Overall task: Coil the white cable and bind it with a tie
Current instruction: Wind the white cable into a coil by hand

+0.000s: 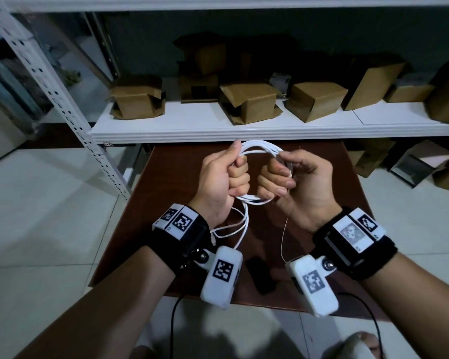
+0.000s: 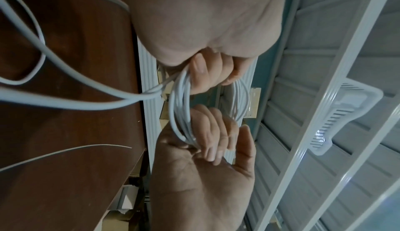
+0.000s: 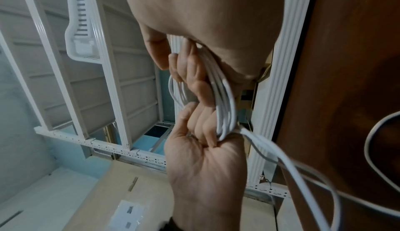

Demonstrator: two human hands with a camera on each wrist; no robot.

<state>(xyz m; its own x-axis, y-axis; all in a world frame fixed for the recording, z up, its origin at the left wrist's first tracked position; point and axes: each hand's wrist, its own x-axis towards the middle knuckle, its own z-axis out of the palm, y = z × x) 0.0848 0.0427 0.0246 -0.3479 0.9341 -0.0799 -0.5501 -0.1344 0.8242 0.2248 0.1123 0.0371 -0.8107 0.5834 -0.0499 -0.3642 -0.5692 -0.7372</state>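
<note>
The white cable (image 1: 259, 146) is wound into a small coil of several loops, held up over the brown table (image 1: 329, 177). My left hand (image 1: 226, 177) grips the coil's left side with fingers (image 2: 207, 70) curled round the strands (image 2: 179, 108). My right hand (image 1: 287, 177) holds the right side, its fingers (image 3: 194, 74) wrapped on the bundle (image 3: 225, 108). A loose tail (image 1: 244, 224) hangs from the coil past my left wrist. A thin wire tie (image 1: 283, 239) dangles below my right hand; where it is held is hidden.
A white shelf (image 1: 218, 130) with several cardboard boxes (image 1: 249, 102) runs just behind the table. A perforated metal upright (image 1: 62, 104) slants at the left. A dark flat object (image 1: 259, 278) lies on the table's near part. White floor tiles surround the table.
</note>
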